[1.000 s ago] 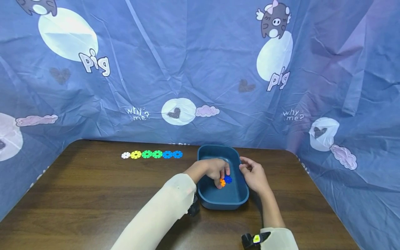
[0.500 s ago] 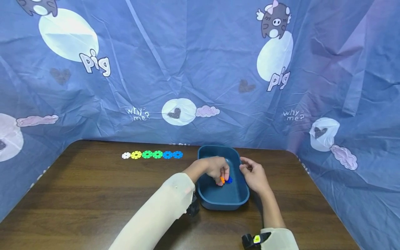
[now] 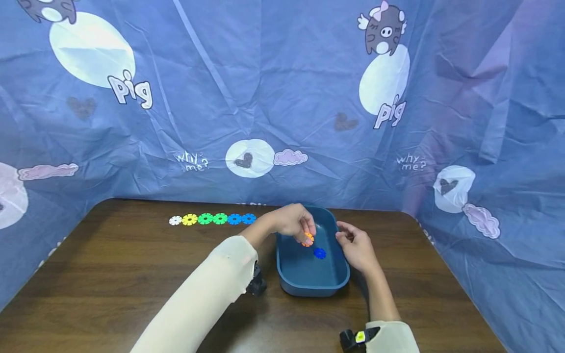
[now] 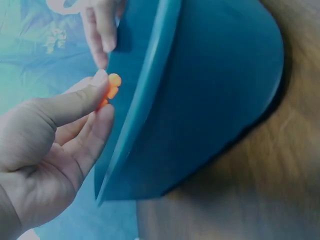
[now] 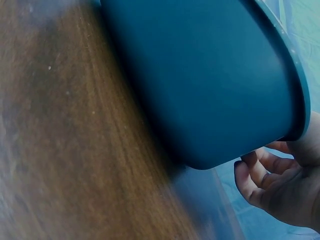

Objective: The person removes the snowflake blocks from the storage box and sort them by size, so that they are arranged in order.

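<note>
My left hand [image 3: 292, 219] pinches an orange flower-shaped disc [image 3: 308, 239] between thumb and fingertips, over the left side of a dark teal plastic bin [image 3: 314, 291]. In the left wrist view the orange disc [image 4: 114, 84] shows edge-on at the fingertips, beside the bin's rim [image 4: 150, 65]. A dark blue disc [image 3: 320, 253] of the same kind lies on the bin's floor. At the right rim, my right hand [image 3: 358, 249] holds the bin wall; the right wrist view shows its curled fingers [image 5: 255, 180] outside the wall, the thumb partly hidden behind the rim.
Left of the bin, a row of similar discs runs along the back of the brown wooden table [image 3: 132, 274]: white [image 3: 175, 220], yellow [image 3: 190, 219], two green [image 3: 205, 218] and two blue [image 3: 234, 219]. A blue printed cloth [image 3: 282, 98] hangs behind the table.
My left hand has pinched the orange disc and lifted it from beside the dark blue one, moving up and slightly left. The right hand has stayed at the rim.
</note>
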The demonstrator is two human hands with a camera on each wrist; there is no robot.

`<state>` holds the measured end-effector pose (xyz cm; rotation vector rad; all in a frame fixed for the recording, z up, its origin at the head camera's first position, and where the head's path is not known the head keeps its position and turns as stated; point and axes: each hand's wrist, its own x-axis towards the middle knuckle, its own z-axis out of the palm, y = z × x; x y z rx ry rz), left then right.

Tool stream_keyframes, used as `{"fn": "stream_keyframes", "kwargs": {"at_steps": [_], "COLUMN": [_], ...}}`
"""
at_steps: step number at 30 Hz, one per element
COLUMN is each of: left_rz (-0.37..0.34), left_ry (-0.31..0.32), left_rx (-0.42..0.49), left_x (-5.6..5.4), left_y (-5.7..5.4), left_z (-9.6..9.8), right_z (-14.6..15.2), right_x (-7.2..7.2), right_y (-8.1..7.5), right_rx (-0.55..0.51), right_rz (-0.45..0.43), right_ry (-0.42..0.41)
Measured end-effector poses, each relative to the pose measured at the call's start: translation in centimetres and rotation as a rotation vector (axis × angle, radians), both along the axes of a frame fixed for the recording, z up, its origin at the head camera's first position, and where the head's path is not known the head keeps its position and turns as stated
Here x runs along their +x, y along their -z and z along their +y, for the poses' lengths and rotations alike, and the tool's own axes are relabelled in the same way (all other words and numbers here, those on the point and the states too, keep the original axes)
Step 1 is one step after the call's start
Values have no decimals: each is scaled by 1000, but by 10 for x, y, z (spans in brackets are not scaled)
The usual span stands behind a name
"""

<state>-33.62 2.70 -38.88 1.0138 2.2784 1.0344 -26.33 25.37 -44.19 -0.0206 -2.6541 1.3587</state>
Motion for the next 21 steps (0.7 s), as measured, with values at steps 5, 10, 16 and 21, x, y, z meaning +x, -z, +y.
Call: {"fn": "stream_keyframes", "kwargs": {"at_steps": [5,10,16,21], "left_rz": [46,54,24,49], "left_ry": [-57,-104,-186,-249], "left_rx": [46,55,89,69], "left_x": [-4,-7,-11,-12], "left_y": [-7,-12,-15,-16], "left_z": [-18,-41,-77,-116], "right_z": [0,1,0,1], "right_x": [0,0,0,0], "right_y": [0,0,0,1], "right_rx": [-9,-13,-16,-16], "right_rz": [10,6,-4,-17], "right_ry": [4,-1,3,7]}}
